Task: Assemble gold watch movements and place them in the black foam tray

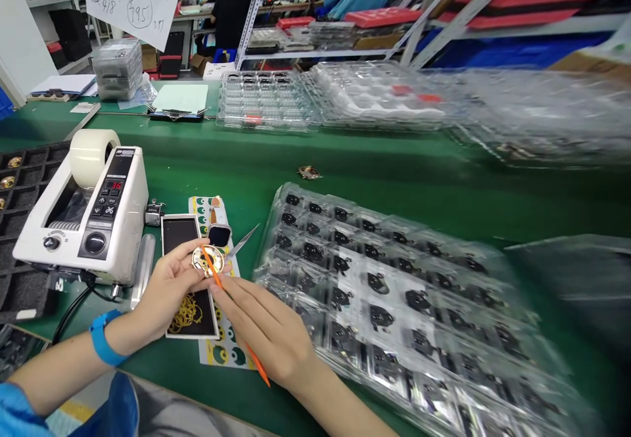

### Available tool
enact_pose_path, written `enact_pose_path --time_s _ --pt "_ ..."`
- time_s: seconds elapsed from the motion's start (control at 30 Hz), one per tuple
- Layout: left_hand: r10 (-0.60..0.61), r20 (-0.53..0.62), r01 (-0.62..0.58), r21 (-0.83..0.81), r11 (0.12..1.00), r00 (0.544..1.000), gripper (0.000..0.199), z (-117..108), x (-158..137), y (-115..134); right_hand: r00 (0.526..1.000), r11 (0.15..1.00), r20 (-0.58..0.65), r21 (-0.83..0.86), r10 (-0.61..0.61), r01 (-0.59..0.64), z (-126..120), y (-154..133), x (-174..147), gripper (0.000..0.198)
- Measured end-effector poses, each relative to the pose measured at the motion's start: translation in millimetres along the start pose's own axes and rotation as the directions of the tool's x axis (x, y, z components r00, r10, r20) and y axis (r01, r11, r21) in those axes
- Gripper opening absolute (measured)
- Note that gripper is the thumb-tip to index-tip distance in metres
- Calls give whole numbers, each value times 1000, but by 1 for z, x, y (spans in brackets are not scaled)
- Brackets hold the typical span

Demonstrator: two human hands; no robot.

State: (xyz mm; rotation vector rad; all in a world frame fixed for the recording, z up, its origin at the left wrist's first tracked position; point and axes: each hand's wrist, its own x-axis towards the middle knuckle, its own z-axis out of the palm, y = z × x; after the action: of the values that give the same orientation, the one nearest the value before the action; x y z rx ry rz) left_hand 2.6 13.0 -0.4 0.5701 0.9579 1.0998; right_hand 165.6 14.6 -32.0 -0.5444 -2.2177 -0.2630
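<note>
Between the fingers of my left hand [170, 286] is a small round gold-and-white part [201, 263], held over a narrow box. My right hand [271, 328] grips a slim orange plastic stick [257, 363], and the stick's upper tip lies against the face of the round part. Just beyond my fingertips shows a pointed silver blade-like tool [243, 241]; its other end is hidden, so I cannot tell whether it is held. The white-rimmed black box [180, 230] under my hands contains thin yellow rings [186, 315]. A sticker sheet [224, 351] lies beneath the box.
To the left stands a white tape dispenser [131, 194] beside a black compartment tray [29, 190]. A large clear blister tray [315, 292] with dark parts covers the right. More clear trays [266, 98] line the back. A small metallic part [309, 172] lies mid-table.
</note>
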Motion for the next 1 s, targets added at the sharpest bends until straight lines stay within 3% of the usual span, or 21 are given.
enact_pose_path --time_s 0.2,0.37,0.5,0.67,0.87,1.0 --pt "10 13 -10 -49 999 1000 38 0 3 7 1000 991 -21 132 10 -7 -7 3 -1 37" --pt "21 -6 -21 -21 1000 1000 30 -3 5 9 978 965 -119 219 171 -142 -18 2 -5 35" --pt "38 23 -38 5 999 999 26 -5 6 9 960 879 -69 424 273 -219 -18 3 0 33" --pt "62 25 -63 25 998 998 22 -4 4 11 978 800 27 571 209 -186 -19 9 3 28" --pt "58 5 -59 43 997 998 29 -1 3 15 990 825 88 547 113 -143 -17 12 -3 31" --pt "66 5 -66 55 996 998 43 -1 4 14 983 791 50 588 175 -171 -22 9 1 27"
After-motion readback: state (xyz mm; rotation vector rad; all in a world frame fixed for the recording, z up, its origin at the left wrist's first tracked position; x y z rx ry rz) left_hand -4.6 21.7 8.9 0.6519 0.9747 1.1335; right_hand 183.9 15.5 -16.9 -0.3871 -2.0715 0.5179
